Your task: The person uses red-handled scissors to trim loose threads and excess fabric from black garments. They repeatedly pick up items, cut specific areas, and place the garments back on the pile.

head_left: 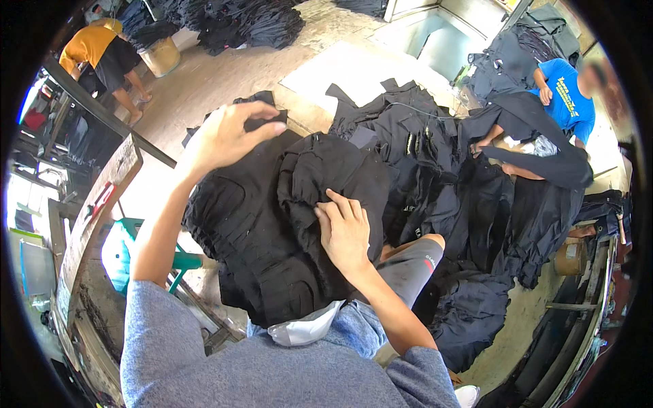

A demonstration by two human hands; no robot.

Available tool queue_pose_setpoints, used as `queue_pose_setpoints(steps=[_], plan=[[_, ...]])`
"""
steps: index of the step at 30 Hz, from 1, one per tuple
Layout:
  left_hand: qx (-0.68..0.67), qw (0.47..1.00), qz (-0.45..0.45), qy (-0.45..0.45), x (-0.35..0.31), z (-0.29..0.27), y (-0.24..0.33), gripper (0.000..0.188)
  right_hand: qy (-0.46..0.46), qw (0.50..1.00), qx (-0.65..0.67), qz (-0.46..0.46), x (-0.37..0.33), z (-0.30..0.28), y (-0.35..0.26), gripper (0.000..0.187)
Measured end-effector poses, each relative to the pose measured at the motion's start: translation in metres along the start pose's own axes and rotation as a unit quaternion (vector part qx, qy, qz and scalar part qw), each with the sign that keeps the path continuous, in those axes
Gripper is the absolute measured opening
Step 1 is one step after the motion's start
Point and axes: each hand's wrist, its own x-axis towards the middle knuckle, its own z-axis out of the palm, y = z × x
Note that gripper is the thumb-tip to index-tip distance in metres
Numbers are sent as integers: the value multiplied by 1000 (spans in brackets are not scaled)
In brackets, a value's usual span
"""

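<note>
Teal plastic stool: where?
Head view, left side: the teal stool is partly hidden behind the left forearm, left of the black garment under the right hand.

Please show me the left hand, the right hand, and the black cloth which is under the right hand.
Left hand point(229, 129), head view: the back of the hand.
Right hand point(345, 236), head view: the back of the hand.
Black cloth point(303, 214), head view: a part beside that hand.

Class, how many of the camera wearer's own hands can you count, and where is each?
2: the left hand at the upper left of the black cloth, the right hand on its middle. Neither is hidden.
</note>
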Motion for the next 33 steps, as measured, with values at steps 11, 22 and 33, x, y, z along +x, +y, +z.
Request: queue_pose_setpoints(steps=[11, 22, 33], plan=[[-5, 973, 21, -229, 7, 21, 67, 73, 174, 780, 488, 350, 68, -110, 57, 21], [-249, 846, 121, -456, 10, 135, 155, 130, 376, 764, 466, 239, 113, -267, 105, 40], [-425, 785, -44, -448, 5, 201, 179, 111, 471, 763, 385, 218, 90, -212, 76, 53]])
